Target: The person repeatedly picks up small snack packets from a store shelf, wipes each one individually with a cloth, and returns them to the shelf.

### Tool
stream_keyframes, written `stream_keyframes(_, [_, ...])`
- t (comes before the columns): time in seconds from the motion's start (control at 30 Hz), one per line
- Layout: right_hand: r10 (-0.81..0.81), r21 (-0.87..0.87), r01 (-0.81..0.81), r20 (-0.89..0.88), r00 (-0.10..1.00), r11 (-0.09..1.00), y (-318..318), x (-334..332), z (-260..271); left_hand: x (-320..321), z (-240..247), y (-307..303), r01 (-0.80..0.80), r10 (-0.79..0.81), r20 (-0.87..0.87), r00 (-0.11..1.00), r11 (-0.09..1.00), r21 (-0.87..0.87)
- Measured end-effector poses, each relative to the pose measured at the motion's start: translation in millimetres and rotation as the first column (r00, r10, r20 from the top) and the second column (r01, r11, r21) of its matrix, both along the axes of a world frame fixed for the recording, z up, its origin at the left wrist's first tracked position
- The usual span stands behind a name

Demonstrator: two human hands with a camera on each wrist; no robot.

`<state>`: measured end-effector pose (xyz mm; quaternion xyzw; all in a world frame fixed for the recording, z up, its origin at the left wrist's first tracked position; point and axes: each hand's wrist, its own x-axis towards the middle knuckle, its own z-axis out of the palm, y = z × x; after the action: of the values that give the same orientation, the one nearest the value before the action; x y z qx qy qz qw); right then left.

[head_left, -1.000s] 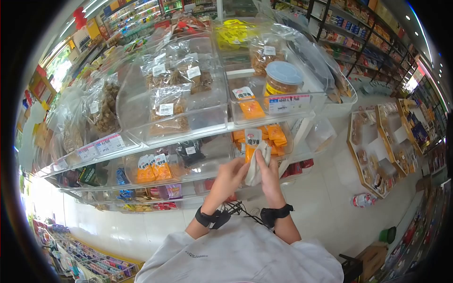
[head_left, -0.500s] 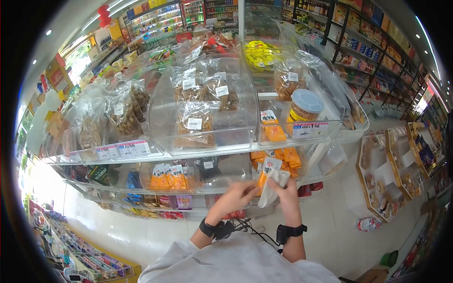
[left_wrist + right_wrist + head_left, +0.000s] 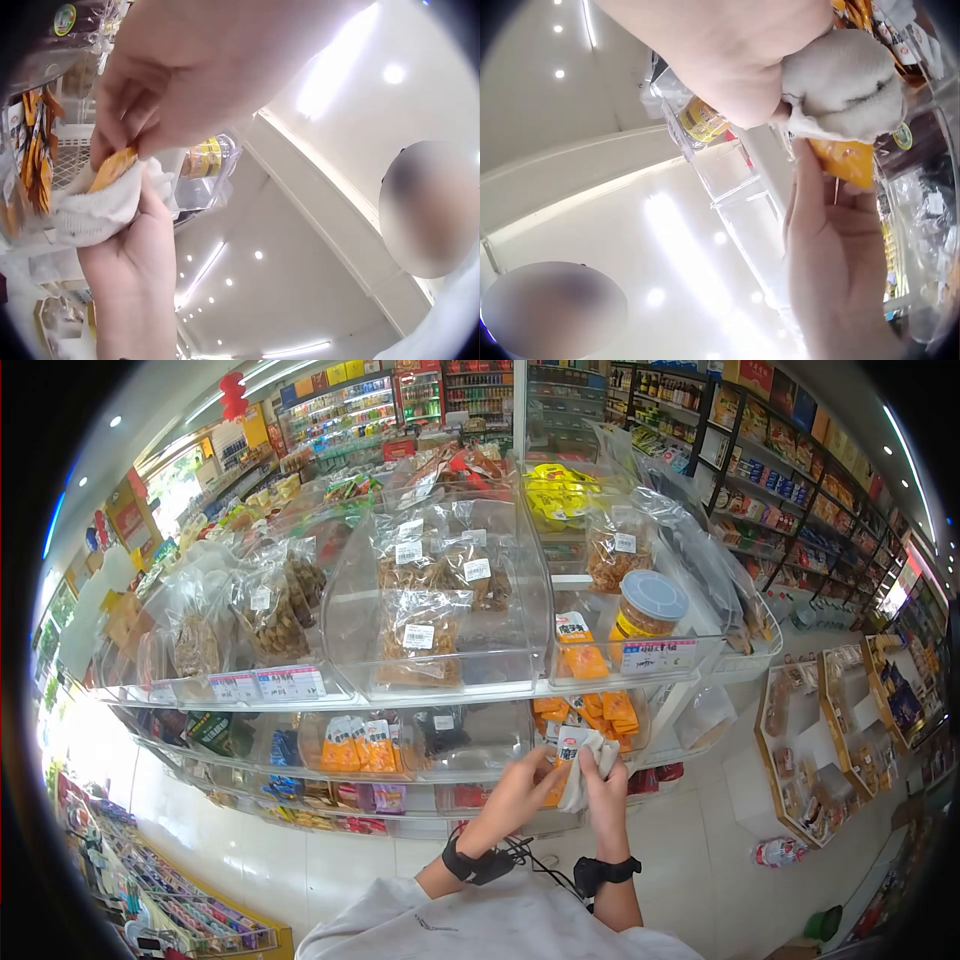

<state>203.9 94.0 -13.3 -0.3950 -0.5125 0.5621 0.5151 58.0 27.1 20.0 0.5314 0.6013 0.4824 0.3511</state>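
The left hand (image 3: 517,795) pinches the orange packet (image 3: 847,159), fingers close together. The right hand (image 3: 605,792) holds a white cloth (image 3: 847,82) around part of it. The packet is up in front of more orange packets (image 3: 615,708), near the shelf (image 3: 440,697) edge. Floor (image 3: 690,850) spreads out to the right.

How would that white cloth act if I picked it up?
The white cloth would probably flop, since it shows soft folds in the right hand. Its dull, fabric-like surface probably isn't very slippery.
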Motion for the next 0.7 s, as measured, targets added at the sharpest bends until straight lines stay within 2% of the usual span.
stream_keyframes(0.13, [-0.013,-0.104,-0.002,-0.137,0.991,0.995,6,8,9,-1,9,-2,0.02,-0.017,-0.061,0.998,0.999,0.04])
stream_keyframes(0.23, [0.047,-0.104,-0.063,-0.149,0.988,0.993,6,12,10,3,1,-4,0.014,0.002,-0.089,0.996,0.984,0.179])
stream_keyframes(0.3, [0.072,-0.088,-0.081,-0.095,0.993,0.993,2,11,14,0,3,-2,0.066,-0.055,-0.103,0.993,0.992,0.109])
stream_keyframes(0.43, [-0.024,-0.152,-0.005,-0.188,0.982,0.988,3,10,-2,-3,5,-5,0.13,-0.129,-0.148,0.981,0.991,-0.001])
stream_keyframes(0.53, [-0.132,-0.208,0.077,-0.264,0.955,0.975,4,6,-7,14,17,-7,-0.06,0.089,-0.1,0.991,0.962,0.267])
stream_keyframes(0.6, [-0.199,-0.223,0.124,-0.358,0.912,0.967,2,-2,-2,14,7,1,-0.048,0.181,-0.282,0.942,0.905,0.423])
stream_keyframes(0.63, [-0.213,-0.211,0.145,-0.346,0.914,0.967,-1,-4,-1,15,3,4,-0.032,0.24,-0.359,0.902,0.867,0.497])
stream_keyframes(0.7, [-0.234,-0.182,0.182,-0.328,0.915,0.966,-7,-8,4,18,5,5,-0.012,0.219,-0.384,0.897,0.881,0.473])
